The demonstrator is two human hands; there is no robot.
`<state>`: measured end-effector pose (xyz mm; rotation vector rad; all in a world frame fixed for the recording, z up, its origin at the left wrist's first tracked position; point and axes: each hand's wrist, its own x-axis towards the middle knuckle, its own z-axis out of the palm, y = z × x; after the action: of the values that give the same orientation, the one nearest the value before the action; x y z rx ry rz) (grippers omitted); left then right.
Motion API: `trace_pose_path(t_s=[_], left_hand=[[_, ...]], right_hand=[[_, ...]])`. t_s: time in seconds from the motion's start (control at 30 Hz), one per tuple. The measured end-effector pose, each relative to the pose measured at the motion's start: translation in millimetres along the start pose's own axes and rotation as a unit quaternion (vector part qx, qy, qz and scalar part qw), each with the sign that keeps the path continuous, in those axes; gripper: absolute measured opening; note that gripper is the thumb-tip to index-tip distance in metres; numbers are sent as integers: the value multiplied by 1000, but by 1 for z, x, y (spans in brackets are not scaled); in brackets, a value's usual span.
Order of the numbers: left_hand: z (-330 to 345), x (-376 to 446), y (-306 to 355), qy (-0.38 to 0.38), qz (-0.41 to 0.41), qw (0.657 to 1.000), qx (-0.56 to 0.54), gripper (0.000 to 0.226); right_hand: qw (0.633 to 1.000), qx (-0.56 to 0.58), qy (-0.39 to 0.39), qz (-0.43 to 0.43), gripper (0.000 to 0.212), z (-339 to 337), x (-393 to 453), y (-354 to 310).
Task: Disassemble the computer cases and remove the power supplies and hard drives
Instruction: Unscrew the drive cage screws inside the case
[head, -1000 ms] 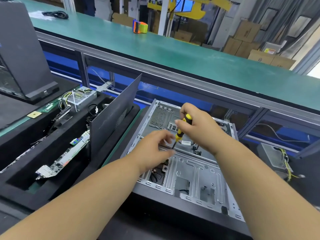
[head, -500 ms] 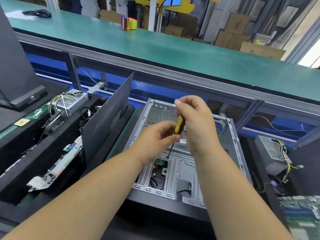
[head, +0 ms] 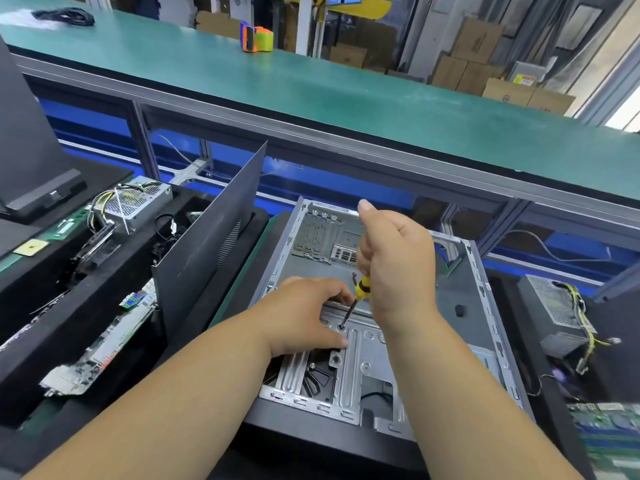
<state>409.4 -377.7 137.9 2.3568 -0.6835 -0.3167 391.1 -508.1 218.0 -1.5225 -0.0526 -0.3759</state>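
Computer case (head: 460,306) lies open; the right hand (head: 398,261) grips a screwdriver (head: 356,299) on a screw (head: 341,326), left hand (head: 304,317) fingers curled beside it. A tilted tip could slip off, stripping the screw or jabbing those fingers.

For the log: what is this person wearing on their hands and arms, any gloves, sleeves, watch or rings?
Nothing shows. The left hand and right hand are bare, with no gloves, and no rings or watch are visible. Both forearms are uncovered down to the bottom edge of the picture; no sleeve comes into view.
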Motion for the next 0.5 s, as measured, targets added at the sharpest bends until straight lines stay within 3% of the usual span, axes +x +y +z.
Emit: trace_pose_path(t_s=[0.3,0.5], left_hand=[[1,2,0,-2,14,1000,-3,33],[0,2,2,11,45,999,14,23]], right_hand=[[984,59,-164,31,48,-6,12,1],[964,128,-229,41,44,-16,16,3]])
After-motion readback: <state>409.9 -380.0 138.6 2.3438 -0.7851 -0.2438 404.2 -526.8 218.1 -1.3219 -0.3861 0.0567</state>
